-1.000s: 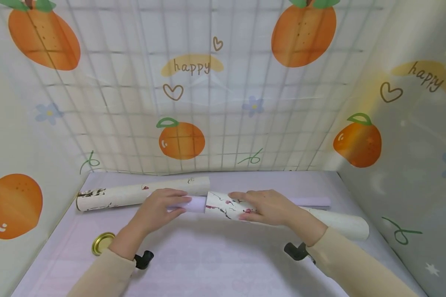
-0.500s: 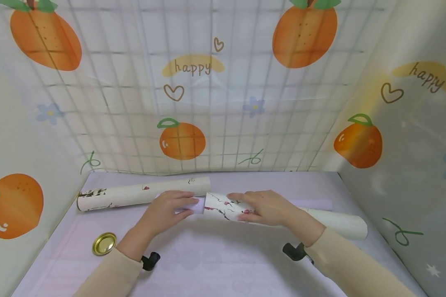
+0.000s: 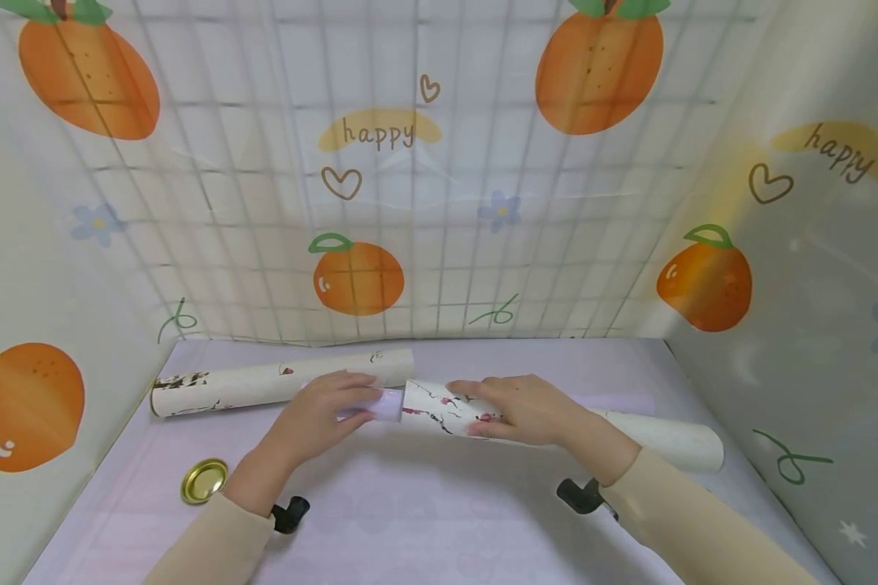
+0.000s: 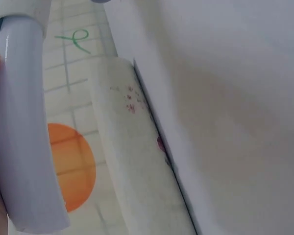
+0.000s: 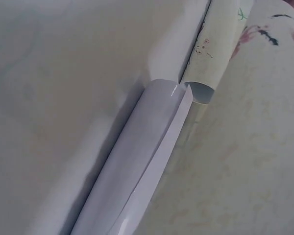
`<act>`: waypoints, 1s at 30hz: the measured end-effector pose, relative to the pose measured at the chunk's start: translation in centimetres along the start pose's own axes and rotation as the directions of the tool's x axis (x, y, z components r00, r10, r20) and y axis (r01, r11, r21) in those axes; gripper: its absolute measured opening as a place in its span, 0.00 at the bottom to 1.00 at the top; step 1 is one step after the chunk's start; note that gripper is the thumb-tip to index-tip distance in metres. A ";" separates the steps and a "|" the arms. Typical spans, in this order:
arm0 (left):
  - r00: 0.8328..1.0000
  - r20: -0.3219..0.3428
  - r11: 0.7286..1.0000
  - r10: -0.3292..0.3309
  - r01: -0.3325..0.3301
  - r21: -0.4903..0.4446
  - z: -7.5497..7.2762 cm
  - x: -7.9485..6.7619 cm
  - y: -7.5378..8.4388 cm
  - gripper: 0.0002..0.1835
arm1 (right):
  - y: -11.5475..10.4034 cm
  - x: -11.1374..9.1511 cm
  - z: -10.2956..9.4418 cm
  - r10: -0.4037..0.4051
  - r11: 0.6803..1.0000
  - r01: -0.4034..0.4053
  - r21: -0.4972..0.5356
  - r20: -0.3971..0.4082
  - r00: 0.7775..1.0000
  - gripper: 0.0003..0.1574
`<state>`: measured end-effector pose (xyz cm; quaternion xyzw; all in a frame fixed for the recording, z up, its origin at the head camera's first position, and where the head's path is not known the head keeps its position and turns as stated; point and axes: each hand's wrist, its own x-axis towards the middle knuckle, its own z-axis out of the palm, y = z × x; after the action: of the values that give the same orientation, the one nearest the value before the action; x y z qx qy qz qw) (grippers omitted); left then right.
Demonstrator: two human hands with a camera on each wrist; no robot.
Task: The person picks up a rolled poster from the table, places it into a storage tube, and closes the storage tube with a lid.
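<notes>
A white cardboard-like tube [image 3: 426, 408] printed with plum blossom branches is held slightly tilted above the table by my right hand [image 3: 532, 410], thumb in front and fingers over the top. Its plain right part [image 3: 676, 441] shows beyond my forearm. My left hand [image 3: 325, 414] pinches a lilac paper roll [image 3: 391, 405], whose right end sits inside the tube's left mouth. In the left wrist view, a long stretch of the lilac roll [image 4: 27, 127] stands out of the tube mouth [image 4: 36, 12].
A second printed tube [image 3: 241, 386] lies at the back left; its open end [image 5: 200, 92] shows in the right wrist view. Another lilac roll [image 5: 132, 152] with a loose edge lies behind the held tube. A gold lid [image 3: 204, 481] rests front left. Patterned curtains enclose the table.
My left hand slid right along the roll toward the tube mouth, then shifted slightly back left. My right hand and the tube have barely moved.
</notes>
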<state>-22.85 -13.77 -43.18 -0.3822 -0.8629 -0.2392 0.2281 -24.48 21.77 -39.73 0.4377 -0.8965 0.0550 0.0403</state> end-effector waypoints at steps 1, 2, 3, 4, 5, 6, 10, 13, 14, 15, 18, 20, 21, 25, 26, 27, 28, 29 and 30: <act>1.000 -0.008 1.000 -0.006 0.006 -0.004 -0.2 -0.1 -0.1 0.19 | 0.0 0.0 -0.1 0.002 1.000 -0.002 -0.001 0.001 1.000 0.42; 1.000 -0.023 1.000 -0.009 0.009 -0.011 -0.4 -0.3 -0.1 0.19 | 0.0 0.0 -0.1 0.002 1.000 -0.002 -0.004 0.002 1.000 0.42; 0.999 -0.038 1.000 -0.011 0.011 -0.009 -0.7 -0.4 -0.3 0.19 | 0.0 -0.1 -0.1 0.001 1.000 -0.001 -0.003 0.000 1.000 0.42; 0.998 -0.055 1.000 -0.008 0.007 -0.011 -0.9 -0.5 -0.4 0.18 | 0.0 -0.1 -0.2 -0.002 1.000 0.002 -0.002 -0.004 1.000 0.42; 0.997 -0.072 1.000 0.000 0.000 -0.010 -1.1 -0.6 -0.6 0.19 | 0.0 -0.2 -0.2 -0.002 1.000 0.002 -0.005 -0.005 1.000 0.42; 0.996 -0.086 1.000 0.009 -0.009 -0.011 -1.3 -0.7 -0.7 0.18 | 0.0 -0.2 -0.3 -0.001 1.000 0.001 -0.005 -0.007 1.000 0.42; 0.992 -0.123 0.999 0.031 -0.033 -0.012 -2.1 -1.1 -1.5 0.18 | 0.0 -0.4 -0.4 0.006 1.000 -0.006 0.005 -0.004 1.000 0.42; 0.990 -0.142 1.000 0.004 -0.007 -0.020 -2.7 -1.7 -2.2 0.19 | 0.0 -0.4 -0.4 0.010 1.000 -0.010 0.010 0.005 1.000 0.42; 0.989 -0.146 1.000 -0.014 0.010 -0.027 -2.8 -1.9 -2.4 0.19 | 0.0 -0.4 -0.4 0.010 1.000 -0.010 0.011 0.005 1.000 0.42; 0.988 -0.147 0.999 -0.037 0.033 -0.035 -3.0 -2.1 -2.6 0.20 | 0.0 -0.4 -0.4 0.009 1.000 -0.009 0.011 0.003 1.000 0.42; 0.984 -0.135 0.992 -0.118 0.109 -0.067 -3.3 -2.7 -3.2 0.21 | 0.1 -0.4 -0.3 0.005 1.000 -0.005 0.002 -0.004 1.000 0.42; 0.979 -0.106 0.981 -0.175 0.164 -0.106 -3.4 -3.0 -3.4 0.21 | 0.1 -0.4 -0.3 -0.001 1.000 0.001 -0.003 -0.010 1.000 0.42; 0.975 -0.089 0.973 -0.204 0.192 -0.128 -3.4 -3.1 -3.4 0.21 | 0.1 -0.4 -0.4 -0.005 1.000 0.005 -0.003 -0.013 1.000 0.42; 0.952 -0.003 0.930 -0.307 0.299 -0.212 -3.3 -3.5 -3.4 0.20 | -0.1 -0.5 -0.4 -0.006 1.000 0.006 0.001 -0.009 1.000 0.42; 0.946 0.015 0.921 -0.324 0.319 -0.225 -3.2 -3.6 -3.4 0.20 | -0.1 -0.5 -0.5 -0.004 1.000 0.004 0.004 -0.006 1.000 0.42; 0.943 0.026 0.915 -0.333 0.329 -0.234 -3.1 -3.7 -3.3 0.20 | -0.1 -0.5 -0.5 0.000 1.000 0.000 0.004 -0.001 1.000 0.42; 0.941 0.034 0.910 -0.338 0.336 -0.244 -3.0 -3.7 -3.3 0.19 | -0.1 -0.4 -0.5 0.003 1.000 -0.003 0.002 0.004 1.000 0.42; 0.940 0.038 0.909 -0.338 0.337 -0.247 -2.9 -3.8 -3.3 0.19 | -0.1 -0.4 -0.5 0.002 1.000 -0.002 0.001 0.005 1.000 0.42; 0.941 0.037 0.908 -0.336 0.334 -0.251 -2.8 -3.8 -3.3 0.19 | -0.1 -0.4 -0.5 0.002 1.000 -0.002 -0.005 0.006 1.000 0.42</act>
<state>-22.47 -19.44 -43.94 -0.2536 -0.8771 -0.3846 0.1359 -24.12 22.12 -39.31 0.4367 -0.8973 0.0515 0.0386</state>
